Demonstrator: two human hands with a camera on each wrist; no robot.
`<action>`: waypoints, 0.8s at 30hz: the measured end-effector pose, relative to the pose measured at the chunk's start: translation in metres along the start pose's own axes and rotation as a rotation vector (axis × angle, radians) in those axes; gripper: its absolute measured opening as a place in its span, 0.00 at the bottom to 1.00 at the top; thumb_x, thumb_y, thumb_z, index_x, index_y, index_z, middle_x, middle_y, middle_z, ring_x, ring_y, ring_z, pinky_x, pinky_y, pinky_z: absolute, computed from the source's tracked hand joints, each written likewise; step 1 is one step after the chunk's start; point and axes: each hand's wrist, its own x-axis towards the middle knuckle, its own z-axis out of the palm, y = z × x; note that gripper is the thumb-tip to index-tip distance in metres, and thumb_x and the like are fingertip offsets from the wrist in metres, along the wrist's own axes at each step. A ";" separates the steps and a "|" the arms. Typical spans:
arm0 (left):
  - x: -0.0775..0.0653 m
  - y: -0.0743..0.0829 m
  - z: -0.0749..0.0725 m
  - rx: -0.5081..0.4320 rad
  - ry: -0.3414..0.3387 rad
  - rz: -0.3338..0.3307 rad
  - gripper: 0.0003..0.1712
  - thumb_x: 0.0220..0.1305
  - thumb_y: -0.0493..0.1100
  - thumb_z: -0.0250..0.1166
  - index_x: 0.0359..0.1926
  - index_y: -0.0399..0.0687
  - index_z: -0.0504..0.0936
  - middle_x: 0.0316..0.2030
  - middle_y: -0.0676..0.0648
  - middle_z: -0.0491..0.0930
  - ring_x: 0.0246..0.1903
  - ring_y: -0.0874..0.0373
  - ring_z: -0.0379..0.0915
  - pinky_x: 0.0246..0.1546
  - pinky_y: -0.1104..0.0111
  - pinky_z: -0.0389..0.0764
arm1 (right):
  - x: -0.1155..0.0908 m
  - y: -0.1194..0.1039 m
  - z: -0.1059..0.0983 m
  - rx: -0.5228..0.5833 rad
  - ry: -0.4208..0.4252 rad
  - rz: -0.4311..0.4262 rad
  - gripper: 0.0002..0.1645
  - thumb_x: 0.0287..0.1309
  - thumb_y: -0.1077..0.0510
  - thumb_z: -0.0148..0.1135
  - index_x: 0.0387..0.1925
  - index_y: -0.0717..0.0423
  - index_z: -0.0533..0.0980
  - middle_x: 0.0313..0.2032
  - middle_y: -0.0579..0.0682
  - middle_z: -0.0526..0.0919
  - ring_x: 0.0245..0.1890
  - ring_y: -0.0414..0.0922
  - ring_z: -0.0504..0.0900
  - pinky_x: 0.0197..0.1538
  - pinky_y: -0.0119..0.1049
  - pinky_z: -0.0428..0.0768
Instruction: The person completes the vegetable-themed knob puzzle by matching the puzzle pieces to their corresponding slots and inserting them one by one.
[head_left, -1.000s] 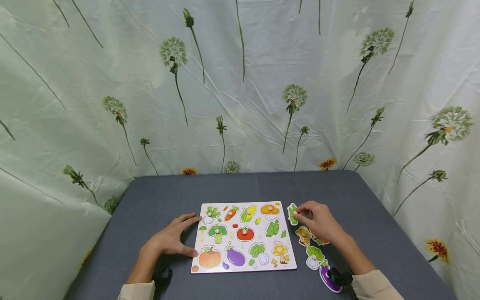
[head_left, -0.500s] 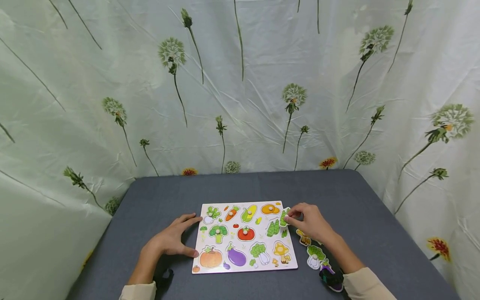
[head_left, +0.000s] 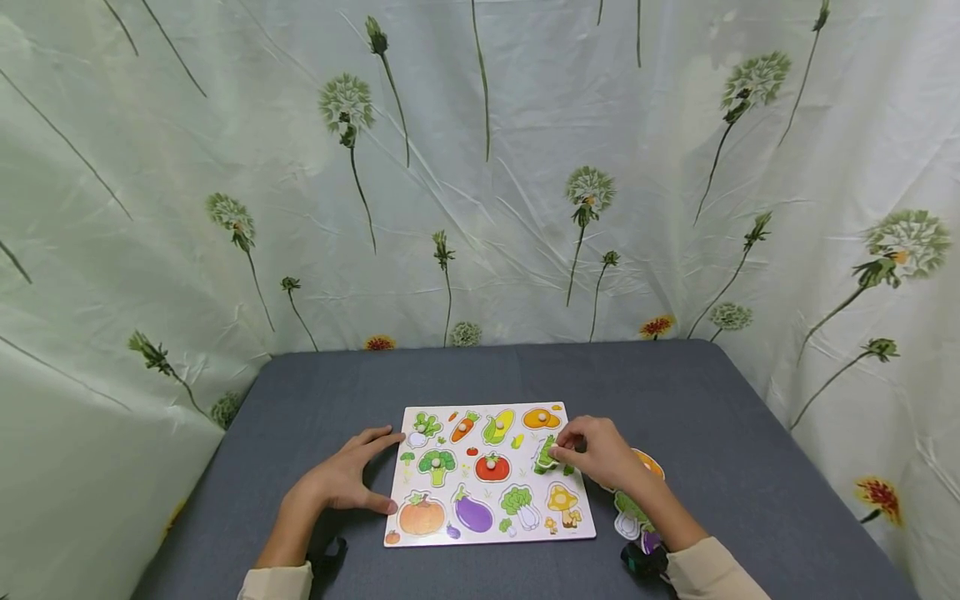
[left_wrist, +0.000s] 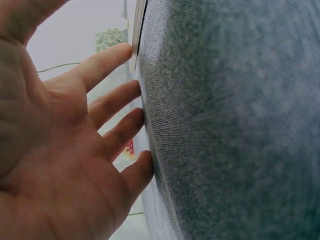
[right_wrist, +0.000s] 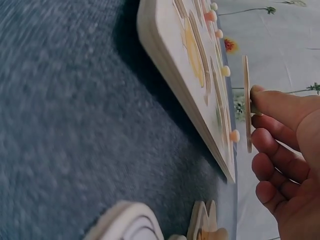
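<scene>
A white wooden puzzle board (head_left: 577, 537) with vegetable pictures lies on the table. My left hand (head_left: 341, 477) is spread at its left side, thumb and index finger touching the edge. My right hand (head_left: 603, 454) pinches a green vegetable puzzle piece (head_left: 546, 450) by its knob, over the matching green picture at the board's right. In the right wrist view the held piece (right_wrist: 247, 105) appears edge-on, raised off the board. Knobbed pieces such as the tomato (head_left: 492, 471), broccoli (head_left: 437, 475) and carrot (head_left: 462, 430) sit in the board.
Right of the board, partly under my right forearm, lie loose pieces: a bok choy (head_left: 626, 525), an eggplant (head_left: 650, 542) and an orange pumpkin (head_left: 652, 464). A flower-printed curtain (head_left: 480, 208) hangs behind the dark grey table (head_left: 337, 375).
My right hand has lifted the green vegetable piece from the table right of the board and carried it left over the board. The left hand has stayed at the board's left edge.
</scene>
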 end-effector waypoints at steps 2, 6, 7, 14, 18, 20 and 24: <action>0.000 -0.001 0.000 0.003 0.001 -0.003 0.66 0.35 0.62 0.84 0.77 0.55 0.67 0.78 0.39 0.58 0.76 0.33 0.52 0.62 0.29 0.66 | 0.000 0.000 0.002 0.003 -0.017 0.003 0.07 0.59 0.49 0.76 0.29 0.40 0.84 0.27 0.35 0.78 0.29 0.32 0.74 0.35 0.29 0.75; 0.001 -0.002 0.000 0.003 -0.001 -0.008 0.66 0.35 0.63 0.84 0.77 0.56 0.66 0.78 0.40 0.57 0.76 0.34 0.52 0.63 0.30 0.66 | 0.001 0.000 0.005 0.000 -0.044 -0.007 0.06 0.59 0.50 0.76 0.29 0.41 0.84 0.27 0.34 0.78 0.28 0.31 0.73 0.34 0.29 0.75; 0.001 -0.002 0.000 0.002 -0.001 -0.008 0.66 0.35 0.63 0.84 0.77 0.57 0.66 0.78 0.40 0.57 0.76 0.34 0.52 0.63 0.30 0.66 | 0.001 0.000 0.006 -0.003 -0.049 -0.010 0.06 0.59 0.50 0.76 0.29 0.41 0.84 0.26 0.34 0.78 0.27 0.31 0.73 0.33 0.28 0.74; 0.000 0.000 0.000 -0.002 -0.008 -0.009 0.66 0.35 0.62 0.84 0.77 0.56 0.66 0.78 0.39 0.57 0.76 0.33 0.52 0.63 0.30 0.65 | 0.002 0.002 0.010 -0.027 -0.060 -0.025 0.07 0.59 0.50 0.76 0.29 0.42 0.84 0.25 0.34 0.77 0.26 0.29 0.71 0.32 0.28 0.73; 0.000 0.000 0.000 0.005 -0.011 -0.011 0.66 0.35 0.63 0.84 0.78 0.56 0.66 0.78 0.39 0.57 0.76 0.33 0.52 0.63 0.30 0.65 | 0.002 0.001 0.011 -0.025 -0.060 -0.017 0.07 0.58 0.51 0.76 0.29 0.42 0.84 0.25 0.34 0.77 0.25 0.30 0.71 0.31 0.28 0.72; 0.001 -0.001 0.001 0.008 -0.011 -0.015 0.66 0.35 0.63 0.84 0.78 0.57 0.66 0.78 0.40 0.57 0.76 0.34 0.51 0.63 0.30 0.65 | 0.003 0.001 0.011 -0.025 -0.056 -0.013 0.07 0.58 0.51 0.76 0.29 0.42 0.84 0.25 0.35 0.77 0.25 0.31 0.71 0.31 0.28 0.72; 0.002 -0.002 0.001 0.005 -0.011 -0.015 0.66 0.35 0.62 0.84 0.78 0.57 0.66 0.79 0.40 0.56 0.76 0.34 0.51 0.63 0.30 0.65 | 0.004 0.000 0.013 -0.034 -0.058 0.004 0.07 0.58 0.52 0.76 0.29 0.43 0.84 0.25 0.35 0.76 0.25 0.31 0.70 0.31 0.28 0.72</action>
